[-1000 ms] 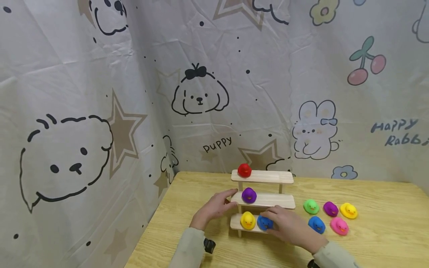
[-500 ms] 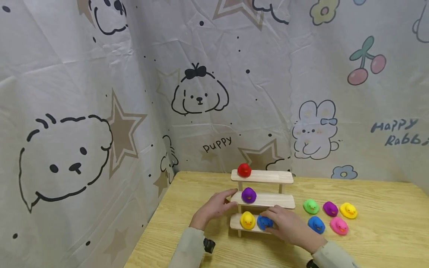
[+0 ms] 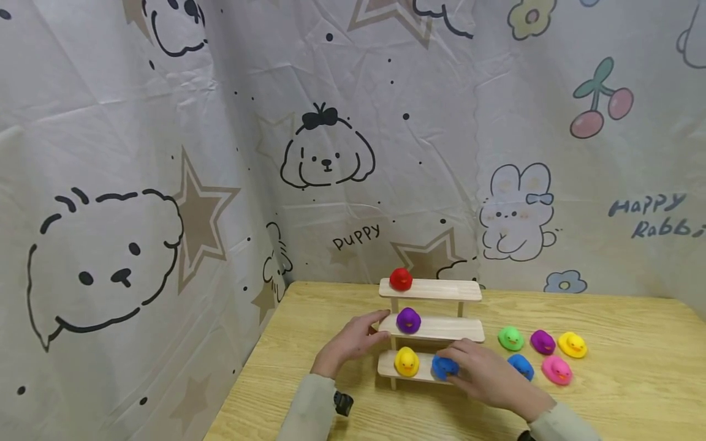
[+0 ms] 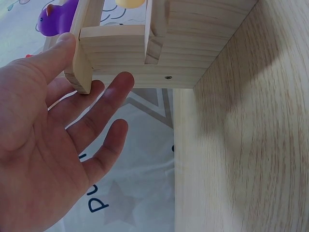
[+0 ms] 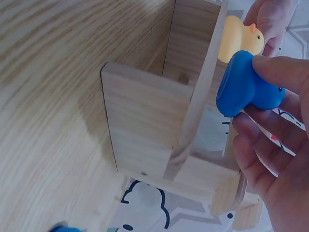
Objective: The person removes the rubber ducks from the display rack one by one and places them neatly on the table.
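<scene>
A light wooden three-tier display stand (image 3: 463, 329) stands on the table. My left hand (image 3: 355, 338) holds the left end of its middle tier, thumb on one face and fingers behind, as the left wrist view shows (image 4: 63, 116). My right hand (image 3: 485, 370) pinches a blue rubber duck (image 5: 248, 84) between thumb and fingers, close over the bottom tier. Left of it on that tier sits a yellow duck (image 3: 407, 362). A purple duck (image 3: 409, 321) sits on the middle tier near my left hand, and a red duck (image 3: 401, 279) on the top tier's left end.
Right of the stand, on the wooden table (image 3: 634, 398), lie a green duck (image 3: 511, 338), a magenta duck (image 3: 543, 342), another yellow duck (image 3: 573, 345), a pink duck (image 3: 557, 370) and a second blue duck (image 3: 521, 366), partly behind my right hand. A printed curtain (image 3: 331, 214) hangs behind.
My right hand has shifted slightly right along the bottom tier with the blue duck, widening the gap to the yellow duck. The left hand keeps its place on the stand.
</scene>
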Demonstrator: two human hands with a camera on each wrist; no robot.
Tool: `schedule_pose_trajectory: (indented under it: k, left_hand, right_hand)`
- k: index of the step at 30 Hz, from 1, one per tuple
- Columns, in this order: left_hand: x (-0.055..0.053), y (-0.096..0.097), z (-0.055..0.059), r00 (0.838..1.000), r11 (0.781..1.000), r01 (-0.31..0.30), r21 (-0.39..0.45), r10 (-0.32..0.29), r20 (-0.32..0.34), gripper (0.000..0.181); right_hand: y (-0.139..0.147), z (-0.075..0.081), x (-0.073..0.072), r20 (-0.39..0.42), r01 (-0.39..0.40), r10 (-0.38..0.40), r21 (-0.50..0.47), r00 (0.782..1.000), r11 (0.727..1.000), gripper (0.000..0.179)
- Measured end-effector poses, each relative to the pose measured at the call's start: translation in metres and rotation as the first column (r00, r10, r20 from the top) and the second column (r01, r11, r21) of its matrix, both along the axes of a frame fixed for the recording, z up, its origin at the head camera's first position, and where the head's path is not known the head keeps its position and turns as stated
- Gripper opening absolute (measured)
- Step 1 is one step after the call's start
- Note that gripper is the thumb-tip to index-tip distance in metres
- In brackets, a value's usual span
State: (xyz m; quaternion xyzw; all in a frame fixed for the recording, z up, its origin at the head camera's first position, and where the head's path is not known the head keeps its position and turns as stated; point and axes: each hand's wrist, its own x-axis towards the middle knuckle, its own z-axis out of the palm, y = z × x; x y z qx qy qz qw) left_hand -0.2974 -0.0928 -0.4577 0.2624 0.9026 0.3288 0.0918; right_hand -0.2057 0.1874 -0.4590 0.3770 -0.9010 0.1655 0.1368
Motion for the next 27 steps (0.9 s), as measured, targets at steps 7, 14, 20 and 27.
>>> schedule_pose_trajectory:
  k: [7, 14, 20, 27]
  left_hand:
    - [0.000, 0.000, 0.000, 1.000, 1.000, -0.002, 0.000, 0.002, -0.001, 0.051]
    - [0.000, 0.000, -0.002, 1.000, 1.000, -0.008, 0.003, 0.008, 0.001, 0.051]
    - [0.000, 0.000, -0.002, 1.000, 1.000, -0.010, 0.006, 0.010, -0.002, 0.051]
    - [0.000, -0.001, -0.001, 1.000, 1.000, -0.005, 0.000, 0.005, -0.006, 0.051]
  right_hand:
    - [0.013, -0.002, 0.004, -0.078, -0.002, -0.003, -0.062, 0.997, 0.998, 0.044]
    - [0.027, -0.005, 0.005, -0.114, 0.004, -0.019, -0.128, 0.993, 0.992, 0.045]
    - [0.042, -0.002, 0.005, -0.108, 0.012, -0.029, -0.151, 0.994, 0.989, 0.046]
    - [0.057, 0.002, 0.010, -0.151, 0.066, -0.088, -0.148, 0.985, 0.987, 0.048]
